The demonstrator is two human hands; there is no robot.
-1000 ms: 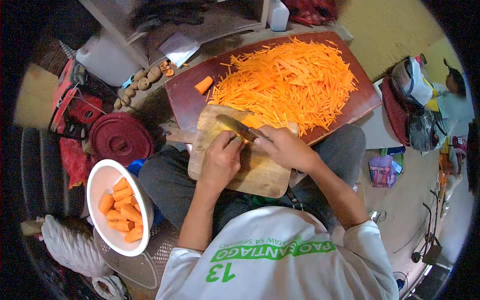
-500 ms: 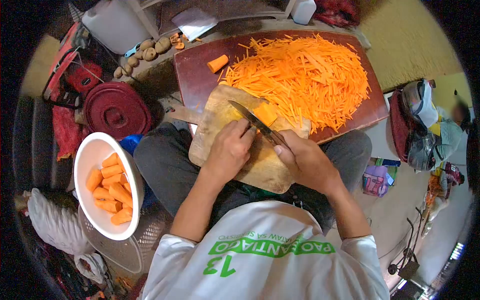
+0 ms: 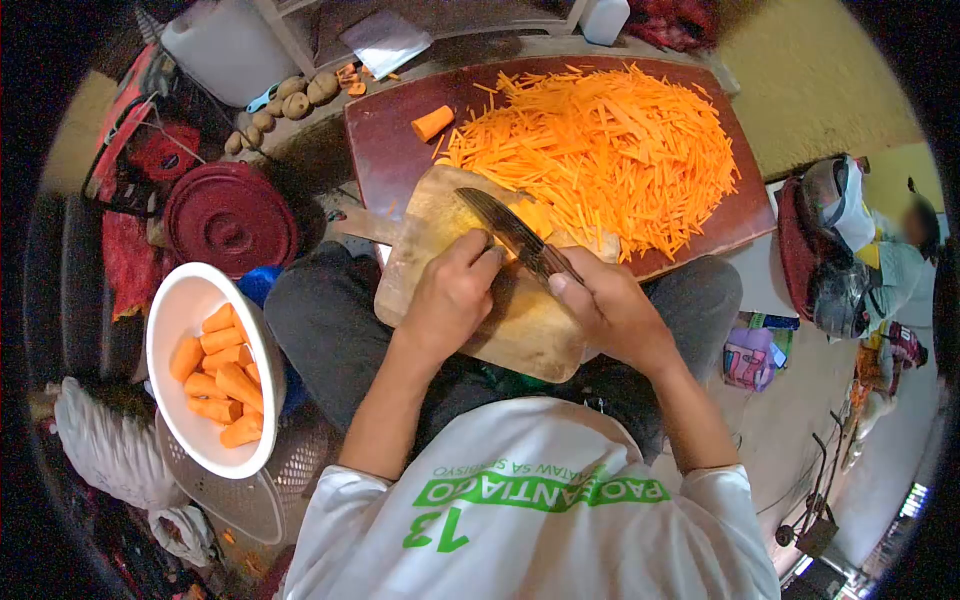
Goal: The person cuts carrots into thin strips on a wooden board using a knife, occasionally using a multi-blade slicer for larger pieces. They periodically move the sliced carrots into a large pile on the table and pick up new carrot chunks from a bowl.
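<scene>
My right hand (image 3: 612, 308) grips the handle of a knife (image 3: 508, 228), whose blade points up and left across the wooden cutting board (image 3: 530, 340). My left hand (image 3: 450, 292) is closed on the board just left of the blade, fingers curled; whatever they may hold is hidden. Partly behind the blade lie cut carrot slices (image 3: 533, 216). Beyond the board, a large heap of carrot strips (image 3: 620, 160) covers much of a dark red tabletop (image 3: 385, 150). One short carrot piece (image 3: 433, 123) lies apart at its left.
To the left a white basin (image 3: 158, 350) holds several peeled carrot chunks. Behind it is a dark red lidded bucket (image 3: 230, 220). Several potatoes (image 3: 295, 104) sit near a white jug (image 3: 225, 55). Helmets (image 3: 840, 300) and bags are at the right.
The knife blade has lifted and turned to show more of its flat side, now covering more of the carrot slices. My left hand has shifted slightly left of the blade.
</scene>
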